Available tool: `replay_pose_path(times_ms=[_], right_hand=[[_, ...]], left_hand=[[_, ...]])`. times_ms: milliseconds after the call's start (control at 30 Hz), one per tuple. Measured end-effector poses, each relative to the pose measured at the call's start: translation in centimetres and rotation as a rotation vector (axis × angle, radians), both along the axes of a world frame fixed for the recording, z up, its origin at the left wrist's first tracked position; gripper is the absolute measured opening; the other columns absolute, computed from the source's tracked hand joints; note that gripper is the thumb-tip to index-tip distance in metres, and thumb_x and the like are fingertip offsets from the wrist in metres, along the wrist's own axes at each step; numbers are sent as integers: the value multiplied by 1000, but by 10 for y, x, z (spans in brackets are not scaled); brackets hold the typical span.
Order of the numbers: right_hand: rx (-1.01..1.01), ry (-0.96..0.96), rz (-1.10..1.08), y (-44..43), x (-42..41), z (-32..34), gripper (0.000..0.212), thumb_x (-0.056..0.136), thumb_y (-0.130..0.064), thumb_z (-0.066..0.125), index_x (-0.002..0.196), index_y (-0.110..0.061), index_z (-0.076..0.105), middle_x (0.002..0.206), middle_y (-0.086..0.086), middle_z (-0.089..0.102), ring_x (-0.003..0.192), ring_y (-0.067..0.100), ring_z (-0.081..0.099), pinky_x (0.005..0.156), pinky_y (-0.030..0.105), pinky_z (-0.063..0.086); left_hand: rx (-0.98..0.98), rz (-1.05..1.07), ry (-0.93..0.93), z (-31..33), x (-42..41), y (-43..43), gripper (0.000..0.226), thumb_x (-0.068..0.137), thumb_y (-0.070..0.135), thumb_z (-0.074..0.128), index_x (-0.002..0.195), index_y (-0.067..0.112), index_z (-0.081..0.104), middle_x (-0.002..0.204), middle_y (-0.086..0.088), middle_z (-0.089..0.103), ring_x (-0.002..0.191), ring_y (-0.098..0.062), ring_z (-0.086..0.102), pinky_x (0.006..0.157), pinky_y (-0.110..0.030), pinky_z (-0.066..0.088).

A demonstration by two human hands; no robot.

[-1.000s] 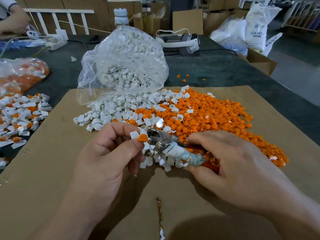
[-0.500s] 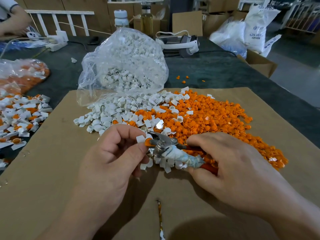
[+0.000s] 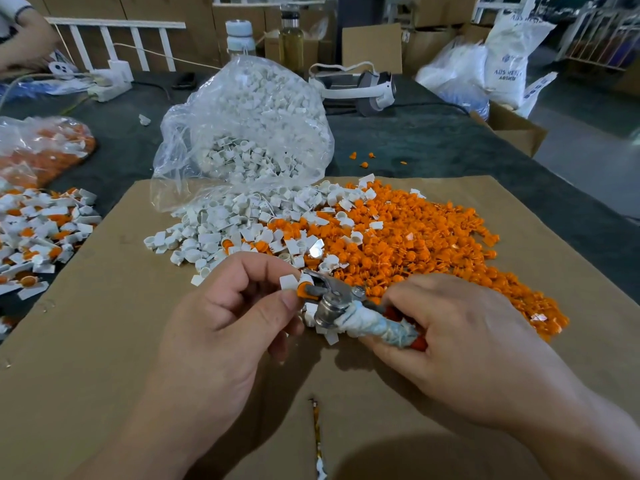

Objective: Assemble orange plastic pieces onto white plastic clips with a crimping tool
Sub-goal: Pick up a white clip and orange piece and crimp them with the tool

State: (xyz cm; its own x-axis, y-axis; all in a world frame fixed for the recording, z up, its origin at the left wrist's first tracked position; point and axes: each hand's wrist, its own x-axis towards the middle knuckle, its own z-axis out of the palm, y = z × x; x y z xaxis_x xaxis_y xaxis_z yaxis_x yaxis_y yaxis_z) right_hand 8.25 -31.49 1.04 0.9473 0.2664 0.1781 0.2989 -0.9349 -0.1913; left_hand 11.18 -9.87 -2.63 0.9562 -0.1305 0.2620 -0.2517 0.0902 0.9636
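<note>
My left hand (image 3: 225, 317) pinches a white clip (image 3: 289, 282) with an orange piece (image 3: 302, 291) set in it. The metal jaws of the crimping tool (image 3: 332, 299) sit around that orange piece. My right hand (image 3: 446, 337) grips the tool's taped handles. Behind the hands lie a heap of loose white clips (image 3: 214, 233) and a larger heap of orange pieces (image 3: 415, 244), both on a cardboard sheet (image 3: 104, 323).
A clear bag of white clips (image 3: 249, 123) stands open behind the heaps. Assembled clips (image 3: 38, 233) and a bag of orange parts (image 3: 41, 147) lie at the left. Bottles, a headset (image 3: 367, 88) and sacks sit at the back. Another person's arm (image 3: 24, 39) shows at top left.
The left hand brought the clip with its orange piece to the right into the tool's jaws. The jaws now sit around the orange piece. The right hand barely moved.
</note>
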Motion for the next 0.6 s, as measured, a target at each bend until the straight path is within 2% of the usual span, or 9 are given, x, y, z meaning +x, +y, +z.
replay_pose_path(times_ms=[67,167,300,367,467,600], right_hand=[[-3,-20,-4,1,-1,-1,45,81,-67,27,75,-32,54,69,-13,51,66,8,48,54,28,41],[-8,-21,-10,2,-2,-1,45,80,-65,28,74,-30,55,68,-12,52,65,9,47,54,29,41],[7,-91,-21,5,-1,-3,30,79,-54,42,67,-28,51,60,-11,46,56,11,42,46,26,30],[25,-93,-9,4,2,-6,32,80,-55,44,68,-27,54,61,-11,47,56,10,42,47,26,30],[48,-14,16,-1,6,-9,44,81,-67,40,86,-31,64,75,-15,55,72,8,50,60,27,42],[-6,-130,-57,-5,14,-10,55,79,-68,47,106,-25,68,90,-10,63,84,15,55,69,28,42]], left_hand=[[9,4,1,0,0,1,17,73,37,69,87,28,72,65,-6,65,56,-11,60,49,-19,48],[21,5,9,1,-1,1,9,79,25,72,87,27,72,66,-5,65,59,-13,61,49,-21,49],[0,13,21,3,-2,1,11,83,20,65,84,28,72,64,-6,65,56,-15,59,50,-21,50],[11,22,24,4,-2,0,13,85,16,66,84,28,71,64,-5,65,56,-14,59,50,-20,49],[100,133,56,2,0,0,29,94,4,64,82,31,70,62,-3,65,53,-12,60,50,-18,48],[87,229,196,2,8,4,24,90,3,62,79,23,67,59,-7,62,49,-12,57,45,-21,48]])
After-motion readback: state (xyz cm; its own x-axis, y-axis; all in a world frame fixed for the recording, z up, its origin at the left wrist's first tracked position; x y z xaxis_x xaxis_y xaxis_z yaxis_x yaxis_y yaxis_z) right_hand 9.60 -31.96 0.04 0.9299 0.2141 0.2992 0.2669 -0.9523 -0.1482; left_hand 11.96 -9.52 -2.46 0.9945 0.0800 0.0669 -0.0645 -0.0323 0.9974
